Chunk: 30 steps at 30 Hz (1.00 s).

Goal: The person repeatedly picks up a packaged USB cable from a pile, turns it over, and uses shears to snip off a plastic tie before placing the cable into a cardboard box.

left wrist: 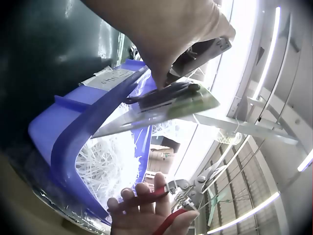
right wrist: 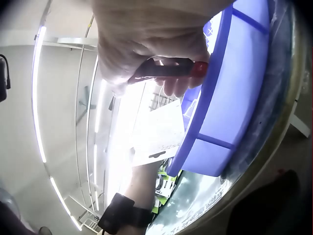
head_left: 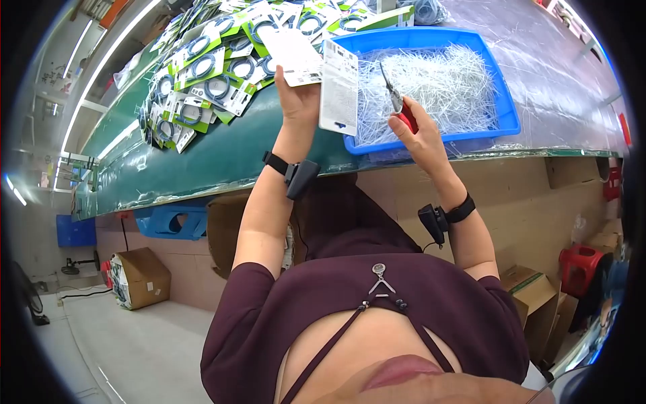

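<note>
My left hand (head_left: 297,101) holds two flat product cards by their edges, a white card (head_left: 293,55) and a printed card (head_left: 338,87) with a hang hole, its back toward the head camera. In the left wrist view a coiled dark cable (left wrist: 168,94) shows on one card's face. Red-handled cutting pliers (head_left: 406,117) are gripped in my right hand (head_left: 425,138), with the metal jaws pointing up and away. Both the pliers and the printed card are over the blue tray (head_left: 508,111), which is filled with thin clear-white strips (head_left: 444,87).
A heap of carded cables (head_left: 215,67) with green-and-white cards covers the left and back of the green table (head_left: 128,172). A clear plastic bag (head_left: 431,12) lies behind the tray. Below stand a cardboard box (head_left: 145,276) and a red stool (head_left: 584,268).
</note>
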Motion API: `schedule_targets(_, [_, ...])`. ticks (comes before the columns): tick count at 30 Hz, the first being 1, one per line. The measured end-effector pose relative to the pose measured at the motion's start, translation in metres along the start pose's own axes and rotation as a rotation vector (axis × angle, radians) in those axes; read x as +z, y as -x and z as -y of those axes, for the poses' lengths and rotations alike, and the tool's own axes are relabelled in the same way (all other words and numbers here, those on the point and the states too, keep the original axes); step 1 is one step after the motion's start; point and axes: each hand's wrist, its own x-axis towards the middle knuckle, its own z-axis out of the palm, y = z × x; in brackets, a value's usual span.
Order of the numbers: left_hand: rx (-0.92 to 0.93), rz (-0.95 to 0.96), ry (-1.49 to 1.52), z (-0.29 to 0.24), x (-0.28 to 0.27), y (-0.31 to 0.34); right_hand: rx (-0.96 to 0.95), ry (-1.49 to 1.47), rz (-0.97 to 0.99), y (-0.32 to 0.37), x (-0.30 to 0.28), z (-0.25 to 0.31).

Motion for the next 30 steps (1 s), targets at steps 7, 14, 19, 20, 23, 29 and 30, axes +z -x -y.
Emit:
schedule_targets(7, [-0.038, 0.026, -0.044, 0.008, 0.005, 0.004, -0.212, 0.131, 0.100, -0.006, 0.010, 0.033])
schedule_targets(14, [0.039, 0.212, -0.421, -0.015, 0.024, 0.002, -0.104, 0.806, 0.165, -0.016, -0.013, 0.008])
schedule_targets(19, [-0.156, 0.350, -0.157, -0.015, 0.055, 0.016, -0.147, 0.498, 0.093, 0.001, -0.035, 0.017])
schedule_targets(20, [-0.161, 0.352, -0.154, -0.011, 0.058, 0.019, -0.142, 0.500, 0.090, 0.004, -0.035, 0.018])
schedule_targets(23, [-0.156, 0.359, -0.133, 0.011, 0.070, 0.026, -0.217, 0.415, -0.095, 0.012, -0.034, 0.024])
schedule_targets(29, [-0.181, 0.404, -0.178, 0.050, 0.079, 0.032, -0.120, 0.380, -0.077, 0.015, -0.039, 0.016])
schedule_targets(30, [-0.198, 0.411, -0.177, 0.055, 0.079, 0.033, -0.100, 0.349, -0.068, 0.016, -0.041, 0.016])
